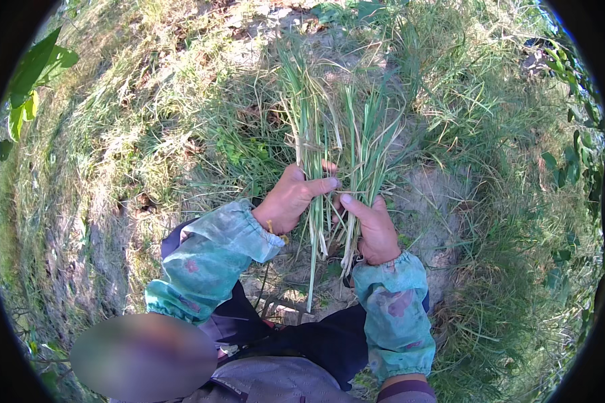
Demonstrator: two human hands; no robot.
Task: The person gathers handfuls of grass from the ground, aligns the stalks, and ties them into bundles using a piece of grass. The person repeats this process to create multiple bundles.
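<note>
My left hand (293,194) is closed round a bundle of long grass stalks (310,136), its thumb laid across the front. Pale stalk ends hang below that hand, one much longer than the others. A second grass bundle (365,156), green with some dry straw-coloured blades, is gripped in my right hand (370,221). The two bundles stand side by side, blades pointing away from me. My thumb tips nearly meet between them, where a few thin stems cross from one bundle to the other. Most of the fingers are hidden behind the stalks.
Cut and matted grass (181,116) covers much of the ground, with bare soil (428,201) to the right. Broad leaves (38,70) hang at the upper left. Leafy vines (569,166) line the right rim. My dark-trousered legs (327,337) are below my hands.
</note>
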